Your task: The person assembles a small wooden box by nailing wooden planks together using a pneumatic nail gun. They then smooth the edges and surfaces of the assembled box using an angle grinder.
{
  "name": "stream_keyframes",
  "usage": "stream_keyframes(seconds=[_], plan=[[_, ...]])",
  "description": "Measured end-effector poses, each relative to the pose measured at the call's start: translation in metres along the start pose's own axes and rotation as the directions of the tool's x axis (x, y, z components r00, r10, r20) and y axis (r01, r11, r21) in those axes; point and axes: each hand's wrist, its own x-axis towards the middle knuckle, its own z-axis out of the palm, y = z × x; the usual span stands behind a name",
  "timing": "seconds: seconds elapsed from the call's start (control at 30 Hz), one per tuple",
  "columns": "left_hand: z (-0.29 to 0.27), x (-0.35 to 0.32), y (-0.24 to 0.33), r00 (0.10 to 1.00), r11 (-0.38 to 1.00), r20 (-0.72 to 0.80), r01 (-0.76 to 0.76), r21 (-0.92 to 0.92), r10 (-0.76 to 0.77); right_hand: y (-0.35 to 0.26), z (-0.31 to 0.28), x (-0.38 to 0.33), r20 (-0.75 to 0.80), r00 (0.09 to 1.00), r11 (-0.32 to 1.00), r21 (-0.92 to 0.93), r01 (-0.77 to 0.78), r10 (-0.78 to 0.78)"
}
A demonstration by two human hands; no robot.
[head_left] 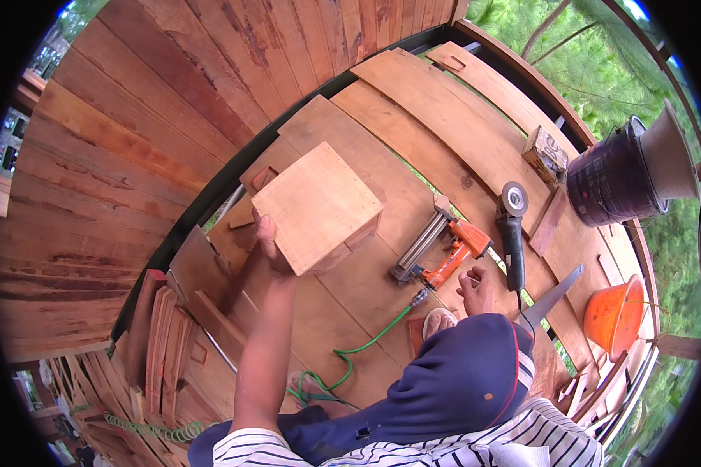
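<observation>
Plank deck floor [350,311], reddish wood, green air hose [366,342] nearest. Right hand [475,289], grip released, resting on boards beside orange nail gun [452,257] and angle grinder [511,233]. Left hand [271,247], grip clenched on wooden box [315,206], raised at left. Far right: orange bucket [611,315], dark bucket [611,183], railing, trees.

An outdoor carpentry site: plank decking [444,117], nail gun [452,253] and angle grinder [512,233] at center, trees [600,54] upper right.
</observation>
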Motion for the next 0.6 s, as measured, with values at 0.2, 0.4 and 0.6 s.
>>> stream_keyframes(seconds=[0.2, 0.4, 0.6], plan=[[0.004, 0.008, 0.007, 0.960, 0.787, -0.032, 0.208, -0.581, -0.277, -0.014, 0.035, 0.021, 0.117, 0.987, 0.991, -0.077, -0.106, 0.114], [0.014, 0.012, 0.008, 0.986, 0.869, -0.061, 0.105, -0.484, -0.153, -0.002, 0.050, 0.039, 0.016, 0.991, 0.951, 0.281, -0.130, 0.131], [0.013, 0.012, 0.006, 0.992, 0.928, -0.112, 0.010, -0.373, -0.056, -0.088, 0.045, 0.027, 0.147, 0.987, 0.965, 0.241, -0.103, 0.069]])
